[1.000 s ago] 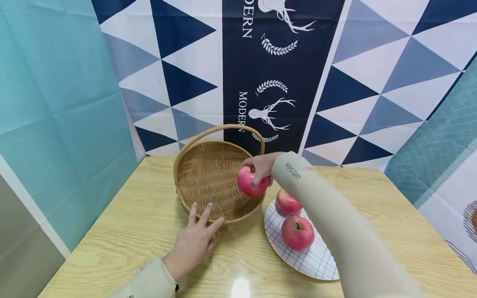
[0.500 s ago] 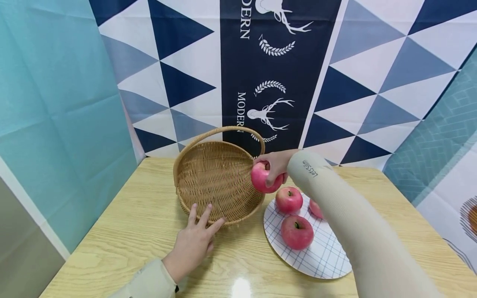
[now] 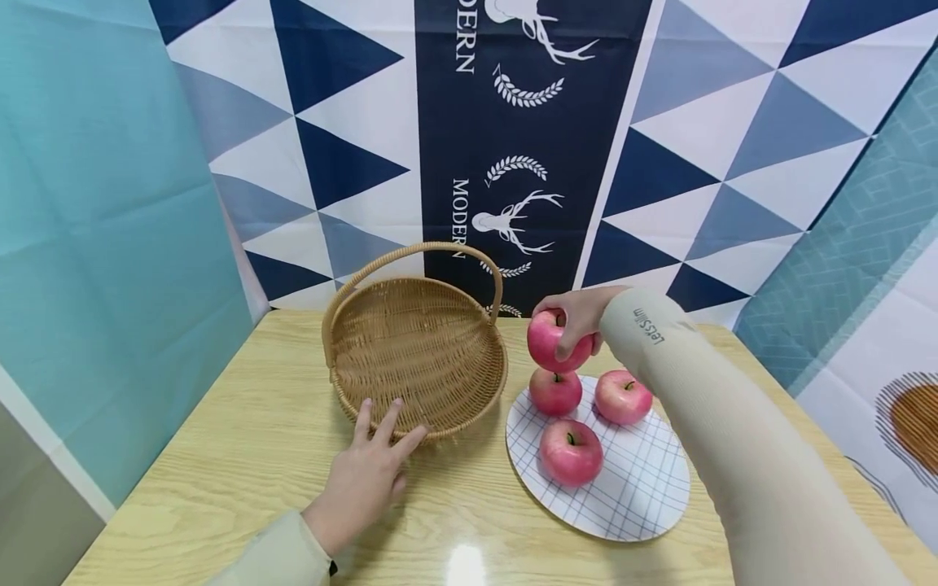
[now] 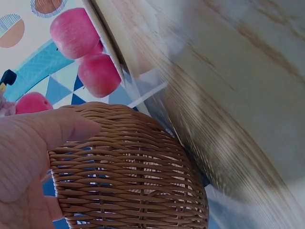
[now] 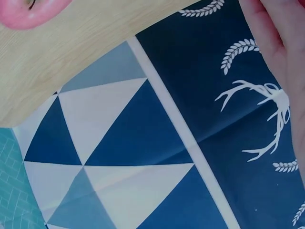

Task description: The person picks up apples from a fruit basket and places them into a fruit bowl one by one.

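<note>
A pink-red apple [image 3: 558, 342] is gripped in my right hand [image 3: 579, 316], thumb across its near side, above the far edge of the plate [image 3: 637, 505]. Three more apples are on that checked white plate: a back left apple [image 3: 555, 394], a right apple [image 3: 623, 397] and a front apple [image 3: 572, 452]. My left hand [image 3: 362, 480] rests spread, fairly straight fingers over the front rim of a wicker basket [image 3: 418, 350]. The left wrist view shows the thumb [image 4: 71, 125] against the basket's woven outside [image 4: 133, 167]. Only part of the right hand [image 5: 281, 38] shows in the right wrist view.
The basket's arched handle [image 3: 418, 251] rises on its far side, close to the patterned backdrop [image 3: 506, 122]. A teal cloth [image 3: 110, 228] borders the wooden table [image 3: 220, 439] on the left. Plate and basket stand a small gap apart.
My right hand has carried the apple from over the basket rightward to the plate's far edge. The view has shifted slightly right. My left hand stays on the basket rim.
</note>
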A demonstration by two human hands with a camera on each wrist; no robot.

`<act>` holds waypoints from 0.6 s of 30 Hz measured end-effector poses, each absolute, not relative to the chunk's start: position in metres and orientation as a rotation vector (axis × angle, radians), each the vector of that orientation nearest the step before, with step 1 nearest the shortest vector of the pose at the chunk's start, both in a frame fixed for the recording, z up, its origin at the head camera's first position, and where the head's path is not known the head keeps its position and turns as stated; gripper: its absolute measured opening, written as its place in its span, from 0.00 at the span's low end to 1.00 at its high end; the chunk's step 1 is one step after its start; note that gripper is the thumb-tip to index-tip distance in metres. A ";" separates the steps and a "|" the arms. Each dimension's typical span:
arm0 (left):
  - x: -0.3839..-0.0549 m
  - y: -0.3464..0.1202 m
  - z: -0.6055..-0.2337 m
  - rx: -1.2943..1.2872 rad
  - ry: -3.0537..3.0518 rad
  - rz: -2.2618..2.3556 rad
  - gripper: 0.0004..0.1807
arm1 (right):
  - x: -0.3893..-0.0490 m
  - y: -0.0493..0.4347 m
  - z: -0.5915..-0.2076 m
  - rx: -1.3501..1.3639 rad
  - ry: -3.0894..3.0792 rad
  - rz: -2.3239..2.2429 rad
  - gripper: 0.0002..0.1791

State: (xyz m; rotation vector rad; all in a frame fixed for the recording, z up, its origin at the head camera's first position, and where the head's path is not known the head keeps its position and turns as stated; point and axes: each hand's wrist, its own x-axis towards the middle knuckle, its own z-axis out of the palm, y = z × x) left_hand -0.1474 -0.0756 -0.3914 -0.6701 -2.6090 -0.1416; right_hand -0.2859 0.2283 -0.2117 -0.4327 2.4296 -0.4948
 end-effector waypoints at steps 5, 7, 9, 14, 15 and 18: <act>-0.148 -0.078 -0.391 -0.659 -2.613 -0.125 0.36 | -0.284 0.238 -0.211 -0.383 2.441 -0.474 0.44; -0.149 -0.078 -0.391 -0.653 -2.608 -0.109 0.36 | -0.284 0.243 -0.211 -0.364 2.437 -0.487 0.45; -0.150 -0.078 -0.391 -0.652 -2.596 -0.100 0.36 | -0.283 0.249 -0.212 -0.349 2.428 -0.504 0.45; -0.150 -0.076 -0.392 -0.659 -2.580 -0.100 0.36 | -0.281 0.267 -0.214 -0.296 2.399 -0.550 0.44; -0.150 -0.076 -0.393 -0.661 -2.580 -0.101 0.36 | -0.280 0.271 -0.215 -0.286 2.397 -0.549 0.44; -0.149 -0.076 -0.392 -0.665 -2.574 -0.108 0.35 | -0.278 0.283 -0.215 -0.261 2.407 -0.534 0.44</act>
